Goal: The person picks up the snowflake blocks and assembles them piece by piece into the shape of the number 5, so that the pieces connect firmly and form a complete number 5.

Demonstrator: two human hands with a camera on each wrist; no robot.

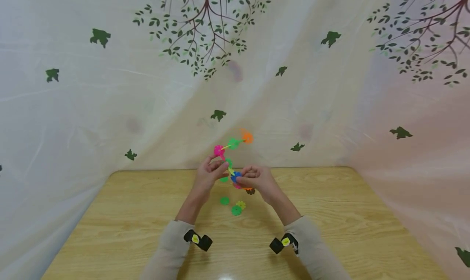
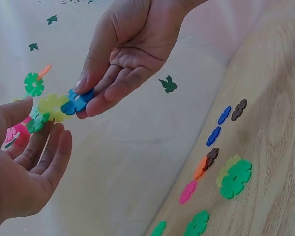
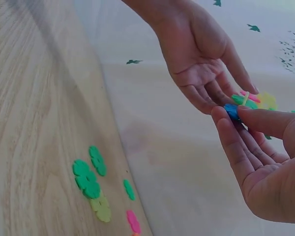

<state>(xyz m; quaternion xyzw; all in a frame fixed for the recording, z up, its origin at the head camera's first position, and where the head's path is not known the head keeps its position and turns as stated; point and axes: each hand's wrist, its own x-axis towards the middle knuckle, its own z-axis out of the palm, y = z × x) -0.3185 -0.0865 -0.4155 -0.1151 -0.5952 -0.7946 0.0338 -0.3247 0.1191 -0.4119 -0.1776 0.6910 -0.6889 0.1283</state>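
Note:
Both hands hold a chain of notched plastic snowflake discs up over the table's far edge. In the left wrist view, my left hand (image 2: 34,172) pinches the chain around a green disc (image 2: 38,121). My right hand (image 1: 261,183) pinches the blue disc (image 2: 69,107) at the chain's near end between thumb and fingers. The blue disc meets a yellow disc (image 2: 51,106) between the two hands. Beyond my left hand (image 1: 208,177) the chain runs up through a pink disc (image 1: 218,150) and a green one (image 1: 233,143) to orange discs (image 1: 247,138).
Loose discs lie on the wooden table (image 1: 139,214) below the hands: a green disc (image 1: 225,200), a yellow disc (image 2: 226,172) partly under another green one (image 2: 236,179), brown (image 2: 239,110), blue (image 2: 224,115), orange (image 2: 200,168) and pink (image 2: 188,191) ones. A leaf-patterned curtain (image 1: 165,121) hangs behind the table.

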